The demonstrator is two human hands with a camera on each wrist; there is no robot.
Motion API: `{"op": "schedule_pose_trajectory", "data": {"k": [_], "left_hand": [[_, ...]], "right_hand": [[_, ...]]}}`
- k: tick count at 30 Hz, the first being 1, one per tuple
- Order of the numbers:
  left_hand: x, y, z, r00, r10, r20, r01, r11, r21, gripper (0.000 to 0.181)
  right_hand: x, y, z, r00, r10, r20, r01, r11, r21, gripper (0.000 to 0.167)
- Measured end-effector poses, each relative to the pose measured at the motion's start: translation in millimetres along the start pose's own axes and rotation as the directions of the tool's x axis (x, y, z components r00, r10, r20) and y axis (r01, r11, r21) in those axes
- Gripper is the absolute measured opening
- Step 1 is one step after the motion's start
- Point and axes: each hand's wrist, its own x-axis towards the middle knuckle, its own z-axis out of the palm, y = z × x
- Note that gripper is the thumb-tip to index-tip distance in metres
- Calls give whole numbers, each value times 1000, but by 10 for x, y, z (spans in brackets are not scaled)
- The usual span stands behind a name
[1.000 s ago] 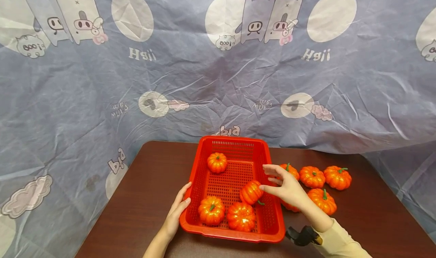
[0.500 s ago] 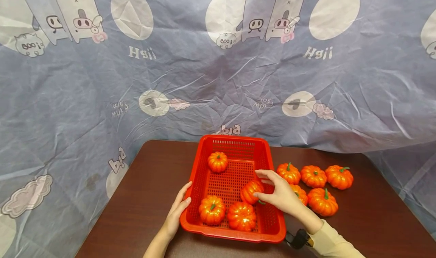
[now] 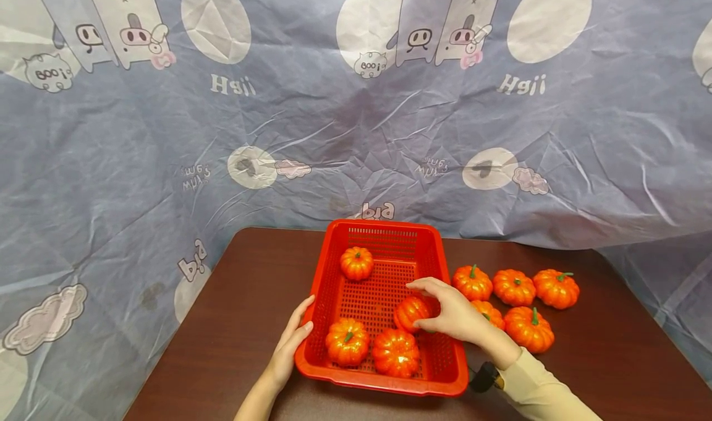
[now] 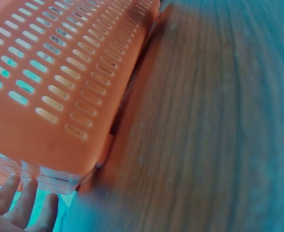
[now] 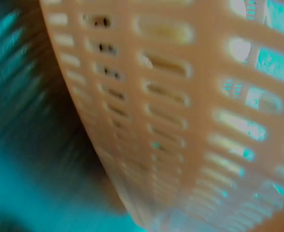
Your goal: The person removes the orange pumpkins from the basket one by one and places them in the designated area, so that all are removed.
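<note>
Left hand (image 3: 286,347): fingers straight against the basket (image 3: 384,382)
Right hand (image 3: 455,313): fingers wide around one pumpkin (image 3: 410,314)
Basket: four pumpkins (image 3: 395,354)
Surface (image 3: 267,279): five more

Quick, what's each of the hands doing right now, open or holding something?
Left hand: open, against the red basket.
Right hand: curved around a pumpkin; whether it's gripping can't be told.

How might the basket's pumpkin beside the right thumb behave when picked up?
The pumpkin may feel slippery, since its skin looks glossy. Tilted in the basket, its round body could roll if nudged. Its ribs should probably give the right hand some grip.
</note>
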Motion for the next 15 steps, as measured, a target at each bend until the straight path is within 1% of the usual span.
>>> {"op": "schedule_pose_trajectory", "data": {"k": [4,9,15], "left_hand": [[4,-1,0,1000,-4,-8,4,1000,5,48],[3,-3,-1,1000,-1,-8,1,1000,6,49],[1,0,1,1000,-1,-11,1,1000,14,49]], "right_hand": [[28,25,-30,998,-24,55,28,997,-79,62],[75,58,-50,992,-39,117,60,981,-186,58],[102,68,-75,982,-39,183,85,966,-246,57]]}}
